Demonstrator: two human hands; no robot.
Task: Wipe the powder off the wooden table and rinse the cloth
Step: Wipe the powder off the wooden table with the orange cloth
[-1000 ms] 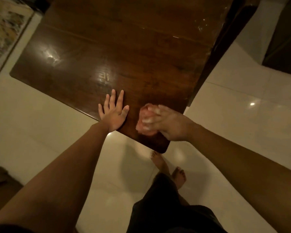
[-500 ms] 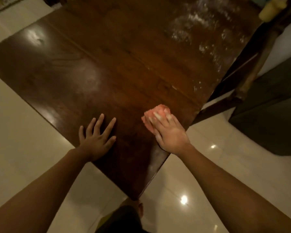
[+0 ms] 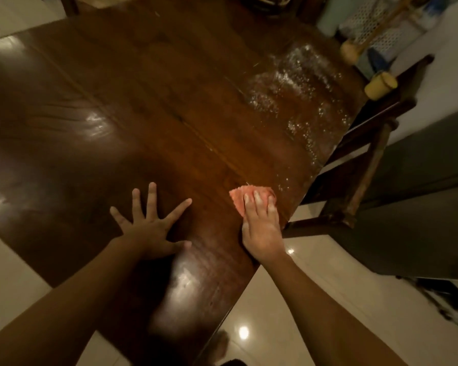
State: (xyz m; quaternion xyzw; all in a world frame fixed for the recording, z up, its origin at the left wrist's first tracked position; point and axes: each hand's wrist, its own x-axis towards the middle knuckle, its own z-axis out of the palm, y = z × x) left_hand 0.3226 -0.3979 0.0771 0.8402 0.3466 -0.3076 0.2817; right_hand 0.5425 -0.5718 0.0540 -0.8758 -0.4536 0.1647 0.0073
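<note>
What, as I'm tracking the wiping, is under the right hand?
A pink cloth lies under the right hand, pressed on the wooden table; its far edge shows ahead of the hand. Whatever lies beneath the cloth is covered.

Both arms bare from wrist to frame edge. Left hand (image 3: 150,228): plain surface, pale nail tips just visible. Right hand (image 3: 261,228): whitish, powdery film over the fingers (image 3: 258,199) and knuckles, thinning toward the wrist. Left forearm (image 3: 72,299) and right forearm (image 3: 328,307): uncovered, smooth. Below the hands, at the bottom edge: a blurred bare foot (image 3: 220,342) and a sliver of dark garment (image 3: 230,362), kind unclear.
</note>
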